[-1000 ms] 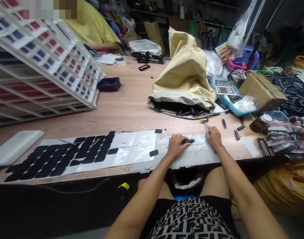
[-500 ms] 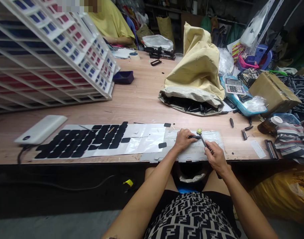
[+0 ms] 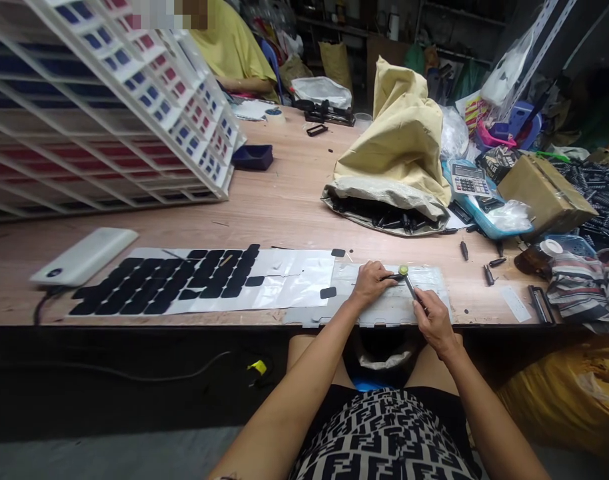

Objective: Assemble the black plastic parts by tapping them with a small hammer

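White plastic is seen in the large crate (image 3: 184,127) at the far left of the counter (image 3: 284,200), with a pale rounded device (image 3: 84,256) set in front of it. Rows of black pads (image 3: 129,287) are laid on a white sheet (image 3: 299,270) to the right. Farther right, a small black part (image 3: 388,277) is grasped by the left hand (image 3: 369,283) above a clear mat (image 3: 349,310). A hammer (image 3: 409,285) is gripped around its handle by the right hand (image 3: 434,321), its yellowish head placed at the part's right end. Loose black pieces (image 3: 488,275) are scattered beyond, left of a striped cloth (image 3: 579,290).
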